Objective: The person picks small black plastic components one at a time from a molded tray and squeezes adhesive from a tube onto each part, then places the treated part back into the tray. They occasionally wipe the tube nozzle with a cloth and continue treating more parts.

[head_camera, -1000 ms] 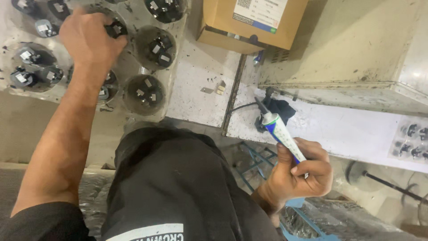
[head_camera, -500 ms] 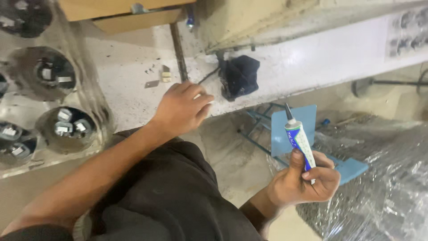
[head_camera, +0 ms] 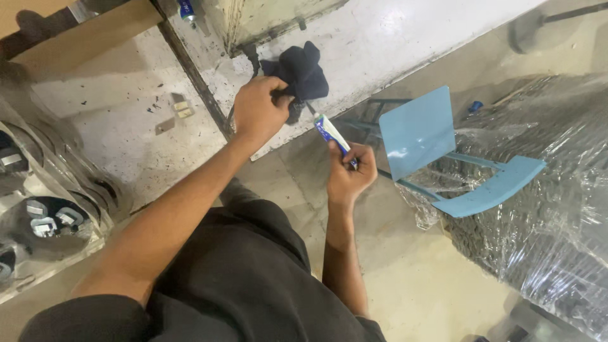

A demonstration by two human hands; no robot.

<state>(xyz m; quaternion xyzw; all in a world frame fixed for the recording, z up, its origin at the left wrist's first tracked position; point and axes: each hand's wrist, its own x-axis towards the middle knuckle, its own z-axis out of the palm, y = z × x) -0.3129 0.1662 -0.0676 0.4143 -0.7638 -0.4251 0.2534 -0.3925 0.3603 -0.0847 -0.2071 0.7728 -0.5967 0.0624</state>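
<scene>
Dark cloth (head_camera: 303, 71) sits bunched on the edge of the white workbench (head_camera: 380, 44), and the left hand (head_camera: 256, 109) is on it now, fingers curled tight around its lower corner. Half a second back that hand was flat on the bench further left, and 1 second back it was up at the tray of round metal parts (head_camera: 38, 215), so it has clearly moved over to grab the cloth. Right hand (head_camera: 348, 177) keeps the small blue-and-white tube (head_camera: 329, 133) pinched between thumb and fingers, nozzle tilted up toward the cloth (not quite touching, I think). Blue chair (head_camera: 437, 152) just beside.
</scene>
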